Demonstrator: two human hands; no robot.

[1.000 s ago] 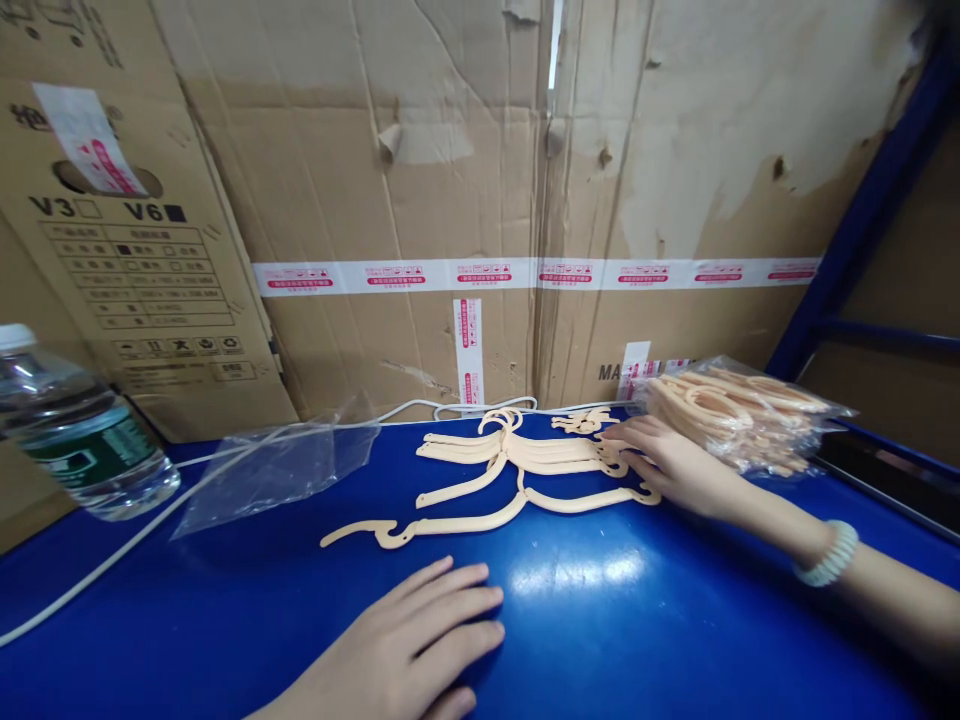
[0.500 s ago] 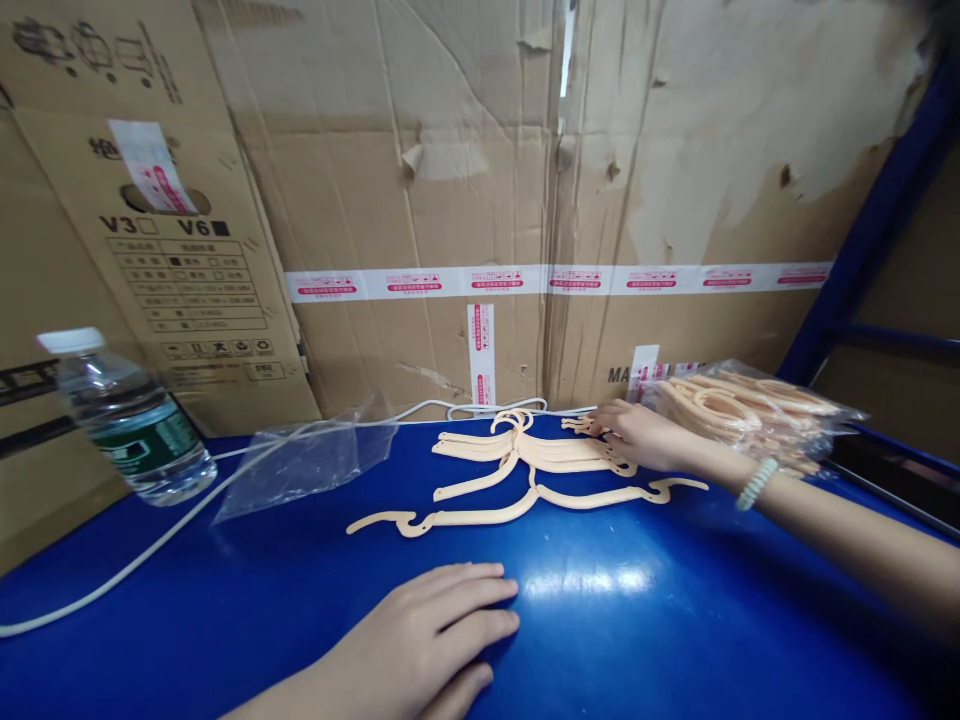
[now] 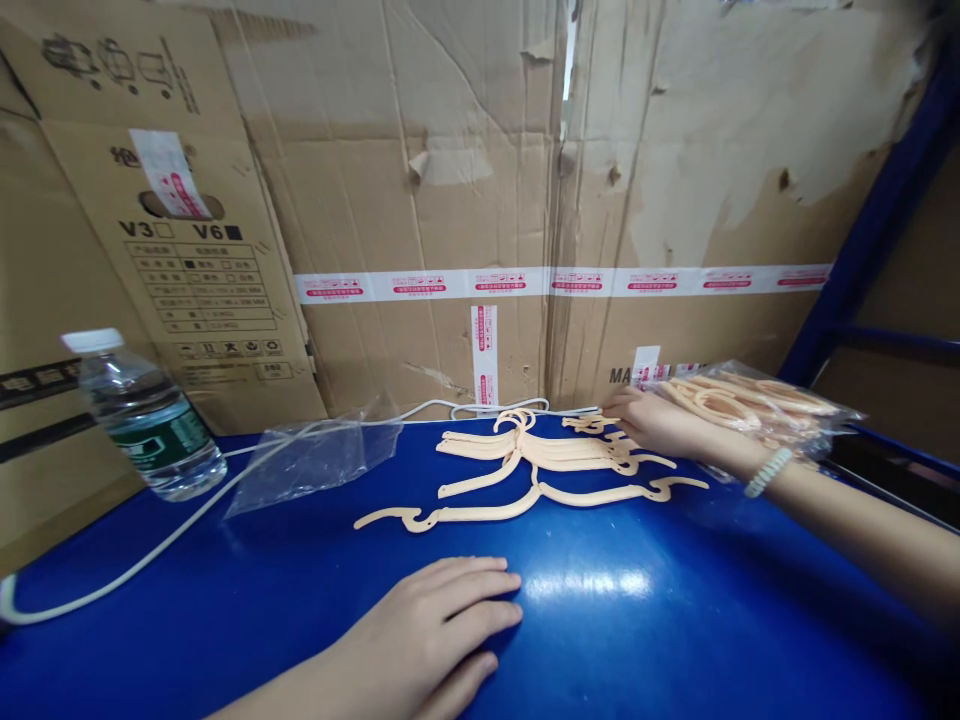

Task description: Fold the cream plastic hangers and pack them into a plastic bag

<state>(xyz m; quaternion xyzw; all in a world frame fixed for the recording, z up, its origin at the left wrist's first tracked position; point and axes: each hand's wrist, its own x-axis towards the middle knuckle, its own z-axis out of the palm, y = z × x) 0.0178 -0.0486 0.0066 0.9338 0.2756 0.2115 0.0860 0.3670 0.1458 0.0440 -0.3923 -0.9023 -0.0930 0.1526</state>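
Note:
Several cream plastic clothes hangers lie stacked on the blue tabletop, their hooks toward the cardboard. In front of the stack, one separate hanger is spread wide, with a curved end piece on each arm. My right hand is at the stack's right end, fingers bent and closed; what they hold, if anything, is hidden. Small loose cream hanger pieces lie just left of its fingertips. My left hand rests palm down on the near tabletop with fingers stretched out, holding nothing.
A clear bag of more hangers lies behind my right wrist. At left stand a water bottle and a flat clear plastic bag, with a white cable running across. Cardboard walls the back; a dark flat object lies far right.
My right hand has moved slightly right, off the small loose pieces. A curved end piece at the stack's right end now shows. The view has shifted slightly; my left hand stays on the table.

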